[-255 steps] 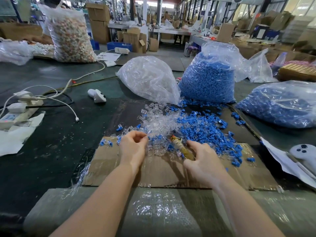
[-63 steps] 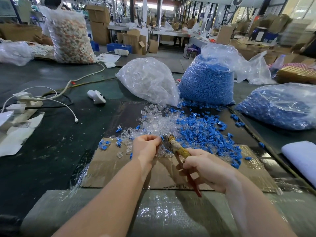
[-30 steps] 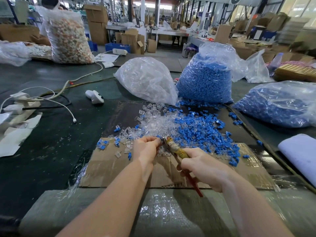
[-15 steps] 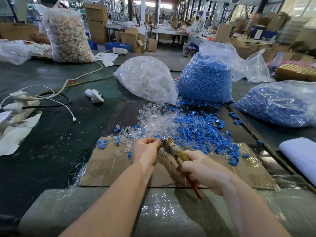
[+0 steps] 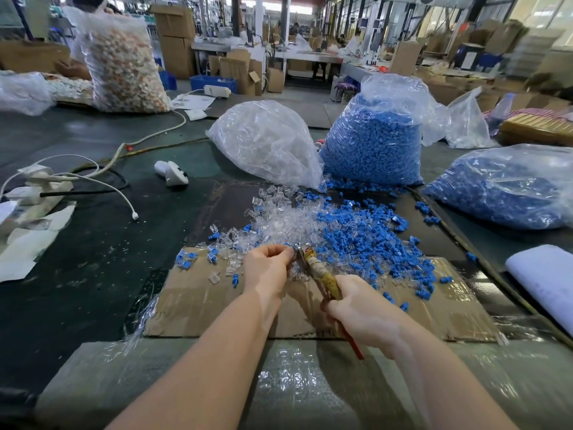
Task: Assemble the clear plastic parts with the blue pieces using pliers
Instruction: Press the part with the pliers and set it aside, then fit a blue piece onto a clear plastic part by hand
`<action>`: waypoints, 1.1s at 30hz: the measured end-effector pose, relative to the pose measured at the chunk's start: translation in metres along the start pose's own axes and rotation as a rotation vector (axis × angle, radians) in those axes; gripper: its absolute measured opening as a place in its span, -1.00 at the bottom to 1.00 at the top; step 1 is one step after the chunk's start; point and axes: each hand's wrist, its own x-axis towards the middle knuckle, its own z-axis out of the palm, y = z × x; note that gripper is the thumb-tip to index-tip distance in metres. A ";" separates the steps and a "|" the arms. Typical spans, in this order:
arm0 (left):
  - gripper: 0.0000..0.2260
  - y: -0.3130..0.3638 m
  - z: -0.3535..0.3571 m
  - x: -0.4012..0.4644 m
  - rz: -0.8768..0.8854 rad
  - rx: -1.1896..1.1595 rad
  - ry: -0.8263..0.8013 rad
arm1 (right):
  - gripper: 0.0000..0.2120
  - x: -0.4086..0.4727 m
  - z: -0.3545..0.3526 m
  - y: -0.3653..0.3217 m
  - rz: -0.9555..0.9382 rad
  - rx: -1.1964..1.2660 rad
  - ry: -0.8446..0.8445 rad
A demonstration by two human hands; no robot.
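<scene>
A heap of clear plastic parts [image 5: 279, 221] and a heap of blue pieces [image 5: 369, 240] lie on a cardboard sheet [image 5: 192, 305]. My left hand [image 5: 266, 271] pinches a small part at its fingertips, right at the jaws of the pliers [image 5: 319, 274]. My right hand [image 5: 362, 308] grips the pliers' handles, one taped yellow, one red sticking out below my palm. The part between the fingertips is too small and hidden to make out. A few joined clear-and-blue parts [image 5: 186, 259] lie at the left of the cardboard.
Behind the heaps stand a bag of clear parts [image 5: 263, 141] and a bag of blue pieces [image 5: 372, 144]; another blue bag [image 5: 502, 187] lies at right. A white controller [image 5: 170, 173], a power strip with cables [image 5: 34, 193] and papers sit left. A white sheet [image 5: 545, 280] lies right.
Over the last second my hands have stayed together at the pliers' jaws with only slight shifts. Much earlier, my left hand was picking in the heap, apart from the pliers.
</scene>
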 end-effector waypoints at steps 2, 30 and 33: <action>-0.85 0.000 -0.002 -0.001 0.006 0.016 -0.002 | -0.79 -0.002 0.000 -0.002 0.001 0.160 -0.020; -0.82 -0.017 -0.024 -0.013 0.757 0.958 0.033 | -0.29 0.029 0.009 0.060 0.217 -0.723 0.644; -0.81 -0.026 -0.014 -0.016 0.753 0.966 -0.058 | -0.28 0.031 0.009 0.060 0.216 -0.750 0.633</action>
